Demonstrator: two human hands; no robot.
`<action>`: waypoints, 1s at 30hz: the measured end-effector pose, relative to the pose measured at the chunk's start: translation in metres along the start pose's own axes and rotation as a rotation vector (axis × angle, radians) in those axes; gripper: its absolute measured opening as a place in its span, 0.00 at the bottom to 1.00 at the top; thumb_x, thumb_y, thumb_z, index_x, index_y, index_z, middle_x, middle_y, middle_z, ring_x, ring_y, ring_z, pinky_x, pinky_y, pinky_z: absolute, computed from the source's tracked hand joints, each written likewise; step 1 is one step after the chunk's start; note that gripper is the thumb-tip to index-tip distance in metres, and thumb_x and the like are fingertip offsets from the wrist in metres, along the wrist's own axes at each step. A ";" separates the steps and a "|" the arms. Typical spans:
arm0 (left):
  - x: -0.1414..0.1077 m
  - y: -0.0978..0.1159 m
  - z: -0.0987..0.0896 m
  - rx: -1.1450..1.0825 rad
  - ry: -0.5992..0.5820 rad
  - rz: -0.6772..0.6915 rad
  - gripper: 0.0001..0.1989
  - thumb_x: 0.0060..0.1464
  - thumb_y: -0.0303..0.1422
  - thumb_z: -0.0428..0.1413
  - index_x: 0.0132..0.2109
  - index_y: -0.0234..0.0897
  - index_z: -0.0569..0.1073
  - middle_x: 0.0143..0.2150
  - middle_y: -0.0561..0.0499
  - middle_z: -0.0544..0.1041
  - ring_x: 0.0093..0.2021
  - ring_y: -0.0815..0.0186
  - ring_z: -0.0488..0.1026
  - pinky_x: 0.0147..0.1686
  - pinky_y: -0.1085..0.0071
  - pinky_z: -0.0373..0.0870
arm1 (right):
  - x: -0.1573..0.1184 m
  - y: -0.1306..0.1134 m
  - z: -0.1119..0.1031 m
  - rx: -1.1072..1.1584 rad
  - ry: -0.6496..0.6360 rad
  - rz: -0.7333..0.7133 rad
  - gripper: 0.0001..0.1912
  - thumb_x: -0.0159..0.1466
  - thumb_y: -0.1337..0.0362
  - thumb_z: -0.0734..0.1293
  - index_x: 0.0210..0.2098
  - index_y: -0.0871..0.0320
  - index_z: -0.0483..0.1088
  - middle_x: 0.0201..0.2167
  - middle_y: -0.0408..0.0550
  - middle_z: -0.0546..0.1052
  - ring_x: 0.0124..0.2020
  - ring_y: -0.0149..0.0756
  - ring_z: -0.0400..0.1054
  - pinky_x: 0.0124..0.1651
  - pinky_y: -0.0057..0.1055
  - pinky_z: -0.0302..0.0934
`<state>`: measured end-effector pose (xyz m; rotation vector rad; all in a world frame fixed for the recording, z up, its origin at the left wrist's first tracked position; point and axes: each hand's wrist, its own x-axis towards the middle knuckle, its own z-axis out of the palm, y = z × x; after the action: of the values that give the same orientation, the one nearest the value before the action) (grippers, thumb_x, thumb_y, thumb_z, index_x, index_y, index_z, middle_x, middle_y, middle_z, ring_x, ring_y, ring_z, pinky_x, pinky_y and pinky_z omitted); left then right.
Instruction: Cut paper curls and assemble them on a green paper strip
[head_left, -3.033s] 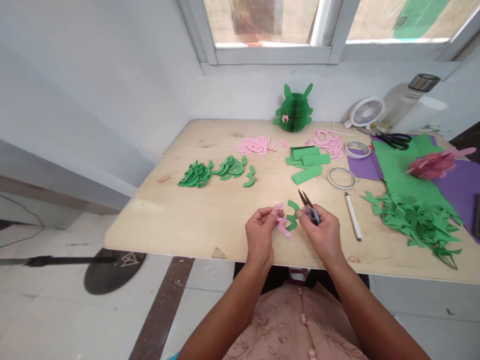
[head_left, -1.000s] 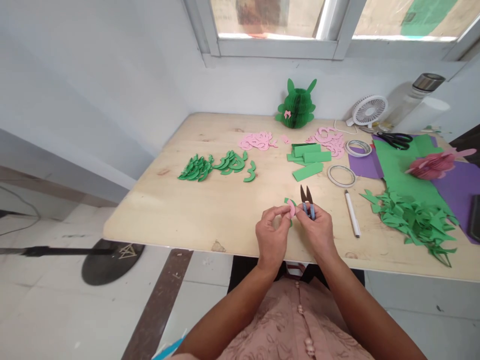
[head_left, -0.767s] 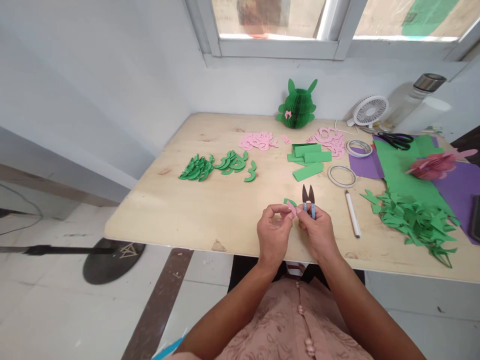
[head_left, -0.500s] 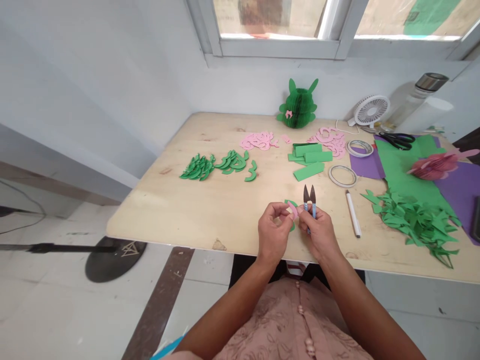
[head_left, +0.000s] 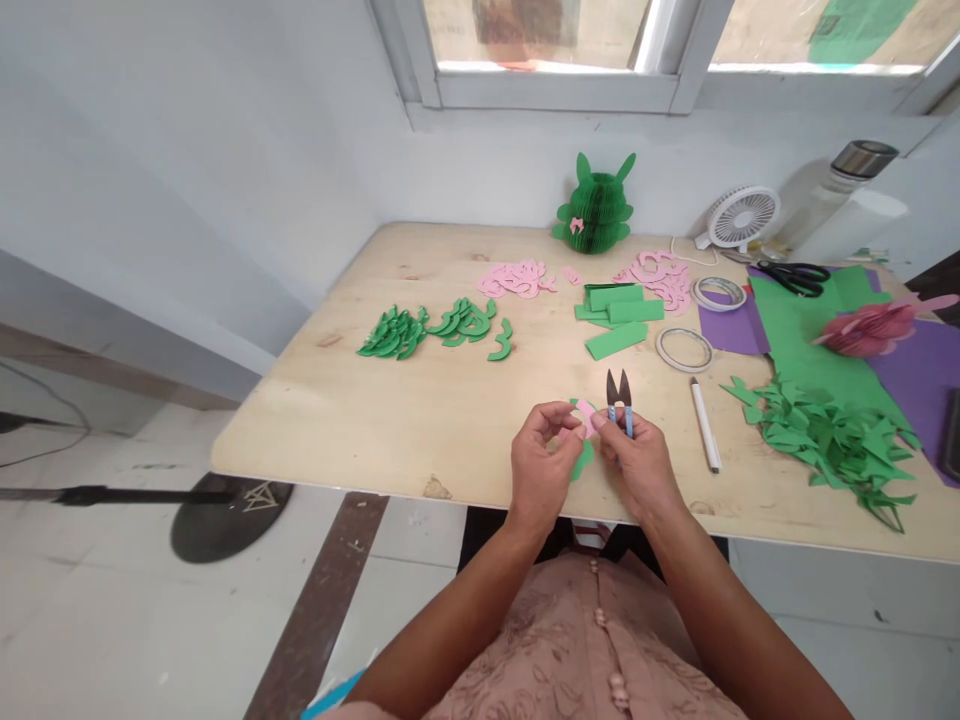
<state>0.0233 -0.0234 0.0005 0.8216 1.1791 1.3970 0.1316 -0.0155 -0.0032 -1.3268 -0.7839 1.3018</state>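
Note:
My left hand pinches a pink paper cutout near the table's front edge. Behind and below it shows a green paper cutout, partly covered by my fingers. Across from it, my right hand is closed around small thread snips with dark blades spread apart and pointing away from me, and blue handles. The right thumb and fingertips also touch the pink cutout's edge. Farther left on the table lie green curved cutouts and a heap of green leaf-like pieces.
Pink cutouts and folded green strips lie toward the back. Rolls of tape, a white pen and green scraps sit to the right. A green paper figure, a small fan and a bottle stand by the wall.
The pink cutout has turned between my fingers and shows more of its face. More of the green cutout shows below it. The snips stay in my right hand.

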 end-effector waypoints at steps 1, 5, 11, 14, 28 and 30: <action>0.000 0.001 -0.002 -0.013 0.006 -0.034 0.12 0.44 0.32 0.61 0.39 0.35 0.74 0.34 0.48 0.76 0.36 0.66 0.72 0.35 0.73 0.68 | 0.000 0.000 -0.001 0.007 -0.004 0.004 0.14 0.50 0.56 0.73 0.25 0.60 0.68 0.14 0.34 0.57 0.18 0.24 0.47 0.21 0.25 0.40; 0.000 0.006 -0.014 -0.024 0.001 -0.146 0.12 0.47 0.36 0.59 0.39 0.34 0.76 0.33 0.47 0.78 0.33 0.67 0.72 0.36 0.72 0.69 | 0.003 0.003 -0.004 0.026 0.002 0.009 0.14 0.50 0.56 0.73 0.24 0.60 0.68 0.13 0.34 0.57 0.17 0.25 0.46 0.21 0.26 0.39; 0.002 0.008 -0.025 -0.068 -0.082 -0.301 0.14 0.45 0.39 0.61 0.34 0.32 0.78 0.29 0.47 0.77 0.30 0.66 0.73 0.33 0.71 0.69 | 0.005 0.004 -0.006 0.068 -0.005 0.016 0.14 0.50 0.58 0.74 0.23 0.59 0.67 0.14 0.35 0.58 0.17 0.24 0.48 0.21 0.26 0.39; 0.001 0.006 -0.026 -0.116 -0.112 -0.376 0.14 0.43 0.40 0.62 0.32 0.31 0.77 0.28 0.47 0.77 0.25 0.69 0.71 0.27 0.73 0.67 | 0.004 0.003 -0.005 0.092 -0.016 0.024 0.14 0.50 0.58 0.74 0.23 0.59 0.67 0.14 0.35 0.58 0.17 0.24 0.48 0.21 0.27 0.40; -0.001 0.011 -0.027 0.064 -0.139 -0.303 0.11 0.38 0.36 0.64 0.23 0.32 0.74 0.18 0.54 0.71 0.19 0.74 0.61 0.20 0.77 0.56 | 0.003 0.005 -0.002 0.164 -0.006 0.013 0.12 0.51 0.60 0.74 0.26 0.59 0.69 0.13 0.34 0.59 0.17 0.24 0.49 0.21 0.26 0.42; -0.003 0.010 -0.026 0.075 -0.149 -0.316 0.11 0.38 0.36 0.64 0.24 0.32 0.74 0.18 0.53 0.71 0.18 0.75 0.61 0.19 0.77 0.55 | 0.003 0.004 -0.001 0.182 -0.005 0.015 0.11 0.51 0.60 0.74 0.25 0.59 0.69 0.13 0.34 0.59 0.17 0.24 0.49 0.21 0.25 0.42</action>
<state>-0.0033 -0.0306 0.0036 0.7409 1.1924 1.0223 0.1327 -0.0137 -0.0081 -1.1867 -0.6438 1.3556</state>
